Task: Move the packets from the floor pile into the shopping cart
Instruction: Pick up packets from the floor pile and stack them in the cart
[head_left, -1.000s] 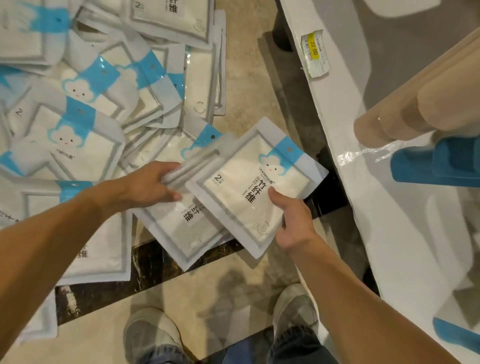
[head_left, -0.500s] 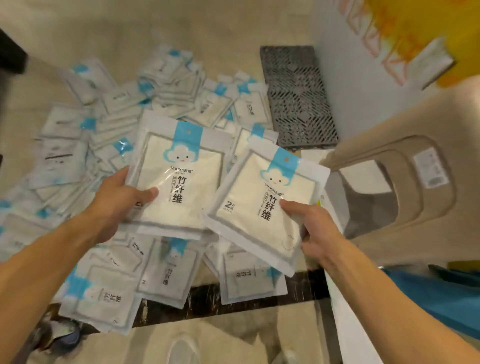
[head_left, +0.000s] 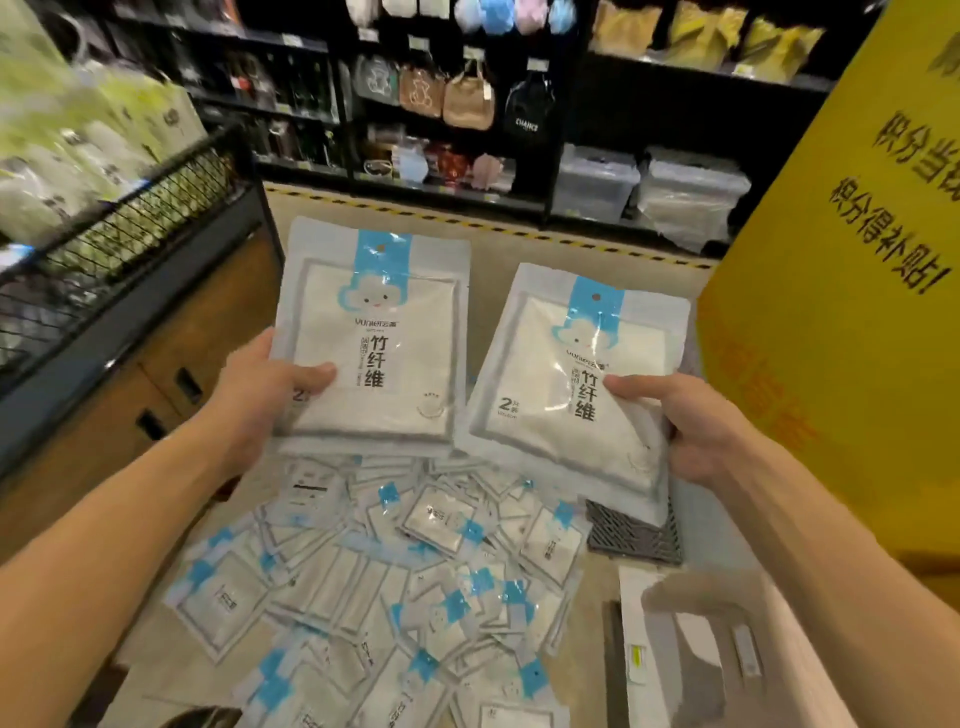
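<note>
Shop aisle, floor pile (head_left: 395, 587) below: left hand (head_left: 254, 400) pinches one packet (head_left: 371, 338), right hand (head_left: 696, 426) pinches another (head_left: 571, 384), both aloft; thumb-only corner grips on slick film may slip, and no cart is identifiable yet

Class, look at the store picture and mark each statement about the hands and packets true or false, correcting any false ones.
1. Each hand holds a packet. True: the left hand grips the left packet, the right hand the right packet.
2. The floor pile is gone. False: many packets remain.
3. The held packets bear a blue cloud design. True.
4. The yellow sign is on the person's left. False: it is on the right.
</note>
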